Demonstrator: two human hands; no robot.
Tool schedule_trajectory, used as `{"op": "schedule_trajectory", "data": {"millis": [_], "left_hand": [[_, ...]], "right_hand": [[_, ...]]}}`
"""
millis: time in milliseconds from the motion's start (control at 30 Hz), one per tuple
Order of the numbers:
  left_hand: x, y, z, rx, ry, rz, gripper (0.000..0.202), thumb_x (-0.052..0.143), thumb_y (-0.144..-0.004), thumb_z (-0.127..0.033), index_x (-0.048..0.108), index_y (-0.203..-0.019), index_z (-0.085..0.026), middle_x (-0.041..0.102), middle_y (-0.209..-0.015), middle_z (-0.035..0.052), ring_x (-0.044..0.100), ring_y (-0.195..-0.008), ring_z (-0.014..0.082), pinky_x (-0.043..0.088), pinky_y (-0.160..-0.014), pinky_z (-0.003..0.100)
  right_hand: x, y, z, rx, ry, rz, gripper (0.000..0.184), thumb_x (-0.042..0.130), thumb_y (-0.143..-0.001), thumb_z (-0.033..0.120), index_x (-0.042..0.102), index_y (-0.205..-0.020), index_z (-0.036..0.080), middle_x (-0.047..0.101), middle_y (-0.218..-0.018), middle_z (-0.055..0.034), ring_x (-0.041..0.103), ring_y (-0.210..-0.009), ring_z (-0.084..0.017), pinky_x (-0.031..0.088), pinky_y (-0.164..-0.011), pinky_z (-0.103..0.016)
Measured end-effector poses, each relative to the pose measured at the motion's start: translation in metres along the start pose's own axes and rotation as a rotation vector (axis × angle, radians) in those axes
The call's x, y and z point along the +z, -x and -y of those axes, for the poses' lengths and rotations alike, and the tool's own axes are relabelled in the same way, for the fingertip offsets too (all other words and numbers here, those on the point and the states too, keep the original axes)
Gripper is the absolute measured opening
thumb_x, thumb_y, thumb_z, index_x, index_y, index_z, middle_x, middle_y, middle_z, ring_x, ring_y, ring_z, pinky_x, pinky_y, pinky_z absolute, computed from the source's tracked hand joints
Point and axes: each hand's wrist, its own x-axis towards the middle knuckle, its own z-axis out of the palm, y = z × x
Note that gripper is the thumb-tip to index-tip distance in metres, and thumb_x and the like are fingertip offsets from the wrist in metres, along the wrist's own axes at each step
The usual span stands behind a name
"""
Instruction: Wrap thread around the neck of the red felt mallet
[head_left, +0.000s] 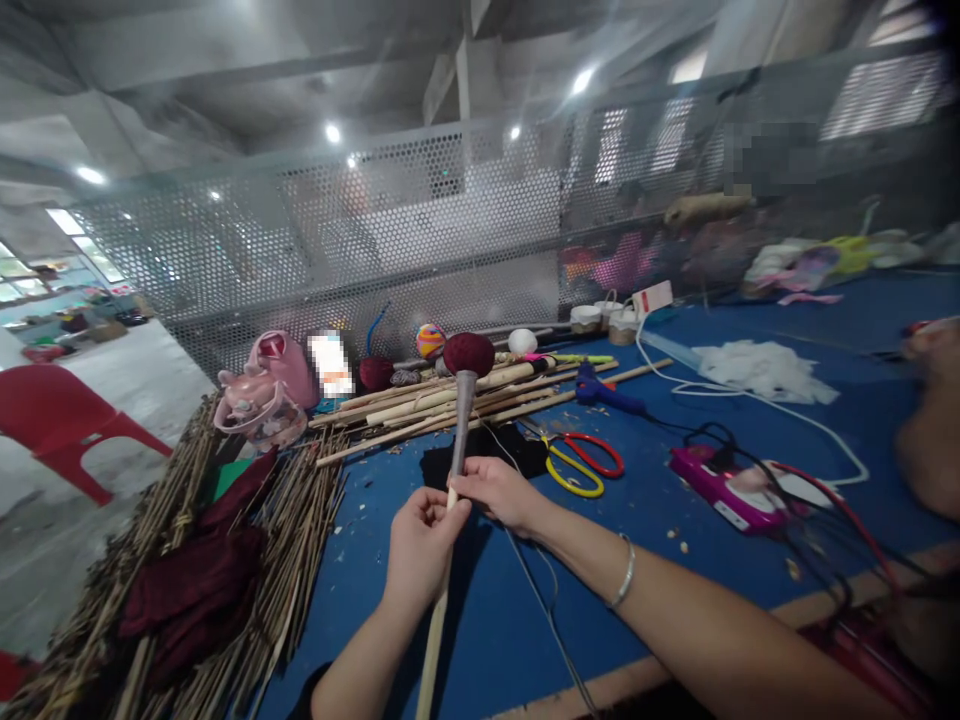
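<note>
A wooden stick [433, 640] with a maroon yarn-like ball [469, 354] at its far end slants up from the table's front. Grey wrapping [463, 425] covers its upper part, below the ball. My left hand [421, 548] is closed around the bare wood just under the wrapping. Beside it, my right hand [499, 492] pinches the wrapping's lower end. A thin grey cord [536, 575] trails below my right hand towards the table's front edge. Behind my hands lie a black cloth [442, 466] and scissors [574, 488] with yellow and red handles.
A blue glue gun [611, 393] and a magenta power strip [697, 470] with cables lie to the right. Several sticks [405, 412] lie across the back. Bundled twigs [292, 560] and maroon cloth [202, 585] are at left. Another person's arm [934, 440] shows at right.
</note>
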Motion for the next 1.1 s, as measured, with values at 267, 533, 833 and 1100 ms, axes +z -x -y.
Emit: {"op": "schedule_trajectory", "data": {"millis": [267, 533, 833, 1100], "left_hand": [[-0.001, -0.001, 0.000, -0.120, 0.105, 0.131, 0.038, 0.055, -0.072, -0.052, 0.050, -0.069, -0.014, 0.057, -0.052, -0.0006, 0.042, -0.033, 0.0052, 0.028, -0.036, 0.017], [-0.002, -0.002, 0.004, 0.015, -0.100, -0.029, 0.035, 0.067, -0.064, -0.045, 0.051, -0.066, -0.014, 0.046, -0.046, -0.0064, 0.037, -0.039, 0.0027, 0.026, -0.040, 0.014], [-0.001, -0.002, -0.002, -0.147, 0.105, 0.115, 0.041, 0.054, -0.070, -0.056, 0.050, -0.073, -0.015, 0.059, -0.057, -0.0005, 0.042, -0.033, 0.0057, 0.028, -0.034, 0.018], [-0.004, -0.002, -0.004, 0.008, -0.118, -0.030, 0.035, 0.066, -0.062, -0.046, 0.051, -0.063, -0.015, 0.048, -0.046, -0.0055, 0.042, -0.038, 0.0050, 0.031, -0.040, 0.016]], "right_hand": [[0.002, 0.002, 0.002, 0.070, -0.024, 0.027, 0.031, 0.061, -0.070, 0.044, 0.052, -0.075, 0.014, 0.029, -0.039, 0.0122, 0.015, -0.033, -0.002, 0.009, -0.034, -0.019], [0.005, -0.005, -0.007, -0.022, 0.009, -0.010, 0.032, 0.067, -0.063, 0.040, 0.051, -0.065, 0.013, 0.047, -0.048, 0.0055, 0.034, -0.041, -0.003, 0.022, -0.040, -0.018], [0.002, -0.004, 0.000, 0.025, -0.002, 0.063, 0.029, 0.060, -0.071, 0.041, 0.052, -0.079, 0.014, 0.033, -0.041, 0.0116, 0.018, -0.033, -0.002, 0.010, -0.034, -0.018], [0.002, -0.007, 0.000, -0.025, 0.054, 0.048, 0.033, 0.065, -0.067, 0.042, 0.051, -0.069, 0.013, 0.044, -0.048, 0.0069, 0.029, -0.038, -0.002, 0.017, -0.038, -0.018]]}}
